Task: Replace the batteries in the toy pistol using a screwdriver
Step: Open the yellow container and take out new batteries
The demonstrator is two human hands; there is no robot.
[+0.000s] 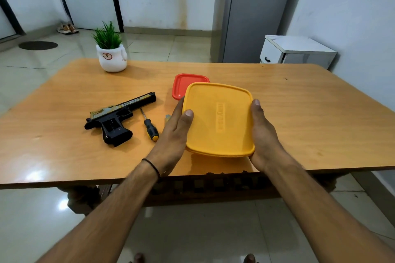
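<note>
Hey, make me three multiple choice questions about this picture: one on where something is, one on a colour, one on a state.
1. Where does the screwdriver lie?
A. On the table, between the toy pistol and the left hand
B. Inside a red box
C. Beside the plant pot

2. What colour is the box gripped by the left hand and the right hand?
A. Red
B. Yellow
C. Blue

3. How is that box?
A. Lid off
B. Tipped on its side
C. Lid on

Answers:
1 A, it lies on the wood between them.
2 B, lid and rim are yellow.
3 C, the lid covers the whole top.
</note>
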